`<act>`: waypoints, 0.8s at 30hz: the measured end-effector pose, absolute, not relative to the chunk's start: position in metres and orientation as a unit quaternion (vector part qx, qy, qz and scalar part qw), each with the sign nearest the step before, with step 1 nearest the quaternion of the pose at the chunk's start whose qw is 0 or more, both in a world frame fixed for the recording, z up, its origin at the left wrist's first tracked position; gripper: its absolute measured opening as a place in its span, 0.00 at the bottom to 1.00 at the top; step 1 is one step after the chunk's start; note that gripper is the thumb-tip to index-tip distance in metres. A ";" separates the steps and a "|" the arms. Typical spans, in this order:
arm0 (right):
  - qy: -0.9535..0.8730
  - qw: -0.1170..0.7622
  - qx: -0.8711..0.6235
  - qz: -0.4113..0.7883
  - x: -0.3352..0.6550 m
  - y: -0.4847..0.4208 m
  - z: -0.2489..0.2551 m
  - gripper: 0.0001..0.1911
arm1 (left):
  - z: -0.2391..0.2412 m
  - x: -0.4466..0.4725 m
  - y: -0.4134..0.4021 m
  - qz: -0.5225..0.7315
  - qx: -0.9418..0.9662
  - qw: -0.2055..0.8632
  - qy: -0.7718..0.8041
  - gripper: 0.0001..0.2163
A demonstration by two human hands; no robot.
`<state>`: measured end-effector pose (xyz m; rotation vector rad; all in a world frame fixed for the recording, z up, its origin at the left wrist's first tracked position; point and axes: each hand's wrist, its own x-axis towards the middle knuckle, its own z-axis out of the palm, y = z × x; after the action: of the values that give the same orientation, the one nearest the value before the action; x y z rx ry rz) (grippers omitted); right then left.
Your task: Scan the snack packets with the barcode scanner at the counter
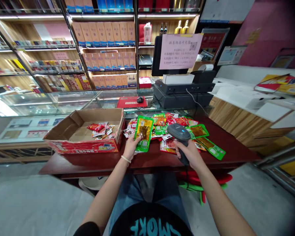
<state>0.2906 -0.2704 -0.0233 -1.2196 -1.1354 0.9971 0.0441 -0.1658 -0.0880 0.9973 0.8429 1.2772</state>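
My left hand [131, 147] pinches the lower left edge of a green and yellow snack packet [145, 131], held upright with its face toward me. My right hand [189, 154] is wrapped round the handle of a black barcode scanner [179, 132], whose head shows a small blue light and tilts toward the packet. Behind and beneath both hands lies a loose pile of red, white and green snack packets [175, 122]. To the left, an open cardboard box [83, 146] with a red printed side holds several small red and white packets [101, 129].
The dark red wooden table [88, 164] meets a glass display counter [108, 95]. A monitor with a pink notice [179, 50] stands above a black cash drawer [182, 96]. A mouse [140, 99] rests on a red pad. Below the table are red and green stools [211, 178].
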 end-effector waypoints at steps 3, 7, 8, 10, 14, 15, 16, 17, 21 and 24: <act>-0.527 0.515 -0.521 0.431 0.288 -0.271 -0.019 0.20 | -0.090 0.037 -0.160 0.540 0.466 0.592 0.376 0.23; -0.564 0.471 -0.527 0.427 0.278 -0.270 -0.013 0.24 | -0.085 0.030 -0.155 0.529 0.506 0.553 0.397 0.23; -0.569 0.462 -0.533 0.422 0.275 -0.268 -0.013 0.22 | -0.082 0.028 -0.155 0.527 0.510 0.548 0.402 0.23; -0.576 0.443 -0.553 0.409 0.270 -0.266 -0.013 0.16 | -0.079 0.026 -0.155 0.521 0.519 0.542 0.407 0.23; -0.573 0.437 -0.576 0.387 0.266 -0.261 -0.018 0.14 | -0.079 0.024 -0.152 0.513 0.526 0.544 0.404 0.22; -0.570 0.446 -0.573 0.385 0.265 -0.260 -0.019 0.14 | -0.080 0.024 -0.152 0.513 0.526 0.546 0.404 0.22; -0.565 0.457 -0.568 0.386 0.265 -0.259 -0.021 0.14 | -0.081 0.024 -0.151 0.511 0.525 0.547 0.405 0.22; -0.559 0.470 -0.562 0.388 0.266 -0.258 -0.022 0.14 | -0.080 0.025 -0.151 0.510 0.523 0.550 0.406 0.22; -0.524 0.506 -0.548 0.411 0.267 -0.250 -0.021 0.20 | -0.057 0.023 -0.155 0.513 0.534 0.547 0.392 0.21; -0.522 0.507 -0.544 0.417 0.266 -0.241 -0.017 0.21 | -0.021 0.008 -0.152 0.533 0.570 0.492 0.385 0.19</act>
<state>0.2655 -0.2408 -0.0167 -1.3124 -1.2572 1.0061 0.0076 -0.1525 -0.0207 1.3829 0.9353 1.2942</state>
